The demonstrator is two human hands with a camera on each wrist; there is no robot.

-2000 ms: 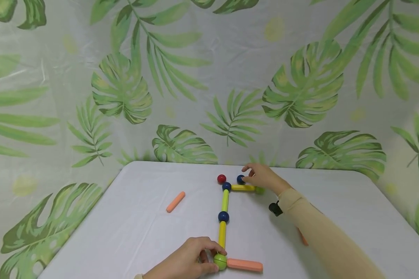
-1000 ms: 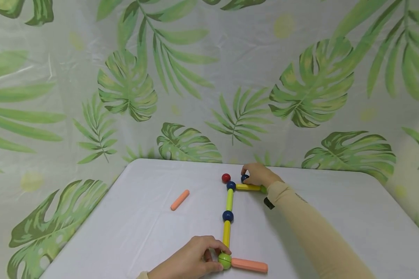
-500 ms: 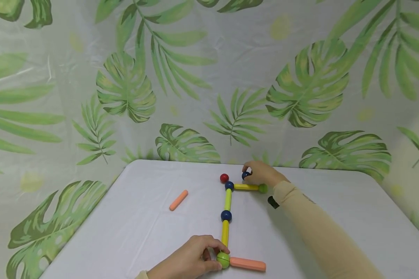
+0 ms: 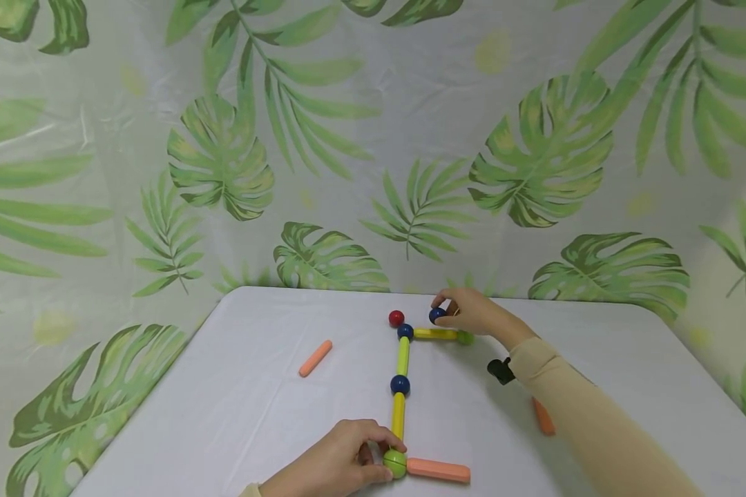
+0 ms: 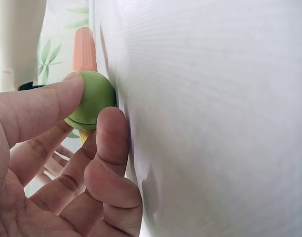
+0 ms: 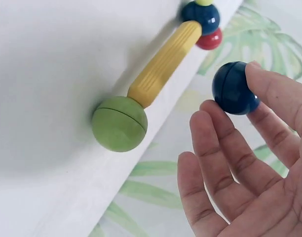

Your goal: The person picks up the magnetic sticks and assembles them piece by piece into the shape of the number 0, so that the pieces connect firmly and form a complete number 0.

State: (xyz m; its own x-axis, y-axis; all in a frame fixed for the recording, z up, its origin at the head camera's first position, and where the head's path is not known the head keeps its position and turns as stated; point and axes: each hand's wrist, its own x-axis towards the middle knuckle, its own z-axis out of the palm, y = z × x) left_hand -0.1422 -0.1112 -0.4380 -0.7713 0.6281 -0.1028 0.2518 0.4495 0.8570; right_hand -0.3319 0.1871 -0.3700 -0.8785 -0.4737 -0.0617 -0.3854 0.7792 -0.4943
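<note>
My left hand (image 4: 342, 455) pinches a green ball (image 5: 94, 98) between thumb and fingers at the near end of a chain of magnetic-looking rods and balls. A salmon rod (image 4: 438, 470) joins this ball on the right. From it a yellow rod (image 4: 398, 414), a blue ball (image 4: 400, 384) and a lime rod (image 4: 403, 355) lead away to a blue corner ball (image 4: 405, 332). There another yellow rod (image 6: 163, 64) turns right to a second green ball (image 6: 120, 123). Just behind that rod, my right hand (image 4: 475, 314) holds a separate blue ball (image 6: 236, 88) in its fingertips.
Close behind the corner sits a red ball (image 4: 396, 318). One loose salmon rod (image 4: 316, 358) lies left of the chain; another orange rod (image 4: 543, 417) is partly covered by the right sleeve. A leaf-patterned sheet (image 4: 323, 138) hangs behind the white table (image 4: 255, 386).
My right fingers have closed on the separate blue ball and shifted it slightly right. My left hand keeps its hold on the near green ball; the chain keeps its shape.
</note>
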